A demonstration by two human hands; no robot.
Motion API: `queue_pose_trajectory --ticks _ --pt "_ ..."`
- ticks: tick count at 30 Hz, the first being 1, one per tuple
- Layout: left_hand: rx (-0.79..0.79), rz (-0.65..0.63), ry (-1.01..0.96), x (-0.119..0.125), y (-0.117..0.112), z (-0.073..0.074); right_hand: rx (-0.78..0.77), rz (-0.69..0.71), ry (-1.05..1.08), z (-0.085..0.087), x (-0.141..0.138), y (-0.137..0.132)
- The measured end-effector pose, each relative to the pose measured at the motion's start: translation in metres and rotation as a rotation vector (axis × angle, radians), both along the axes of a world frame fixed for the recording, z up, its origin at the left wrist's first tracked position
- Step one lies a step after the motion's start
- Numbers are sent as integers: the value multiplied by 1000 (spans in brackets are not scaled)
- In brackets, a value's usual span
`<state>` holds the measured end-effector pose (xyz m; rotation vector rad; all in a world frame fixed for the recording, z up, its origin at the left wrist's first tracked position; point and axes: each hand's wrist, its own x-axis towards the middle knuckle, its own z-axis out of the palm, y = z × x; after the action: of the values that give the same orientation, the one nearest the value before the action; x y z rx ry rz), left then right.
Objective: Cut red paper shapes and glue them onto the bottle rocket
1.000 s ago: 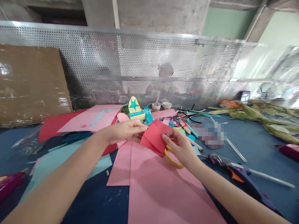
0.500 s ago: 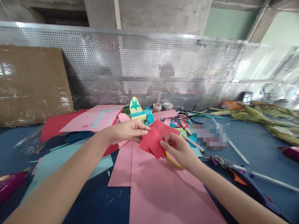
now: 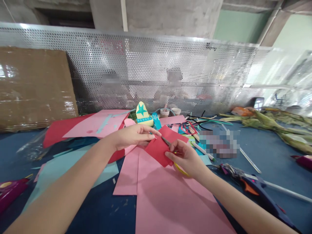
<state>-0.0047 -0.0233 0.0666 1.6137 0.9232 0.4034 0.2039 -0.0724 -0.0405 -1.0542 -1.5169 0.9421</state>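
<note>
My left hand (image 3: 135, 136) pinches the upper left edge of a red piece of paper (image 3: 158, 151) between thumb and fingers. Closed round a pair of scissors (image 3: 166, 141), my right hand (image 3: 186, 157) is at the paper's right side, its thumb on the red surface. The metal blades point up and left over the paper toward my left fingertips; part of the yellow handle shows below the right hand. Another red sheet (image 3: 172, 133) lies just behind. Large pink sheets (image 3: 170, 198) spread beneath both hands.
A hot glue gun (image 3: 260, 188) lies at the right beside clear glue sticks. Light-blue sheets (image 3: 60, 172) and a purple tool (image 3: 13, 193) are at the left. Behind are a yellow paper craft with a star (image 3: 141, 110), paper scraps and corn husks (image 3: 275, 125).
The scissor blades now show over the red paper, pointing at my left fingers. The small red flap that lay on top is no longer seen raised. My left fingertips have shifted slightly right.
</note>
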Motion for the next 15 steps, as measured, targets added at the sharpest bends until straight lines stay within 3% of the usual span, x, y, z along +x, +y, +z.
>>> queue_pose_trajectory --ticks 15 --pt "56 -4 0 1 1 -1 16 37 53 0 -1 0"
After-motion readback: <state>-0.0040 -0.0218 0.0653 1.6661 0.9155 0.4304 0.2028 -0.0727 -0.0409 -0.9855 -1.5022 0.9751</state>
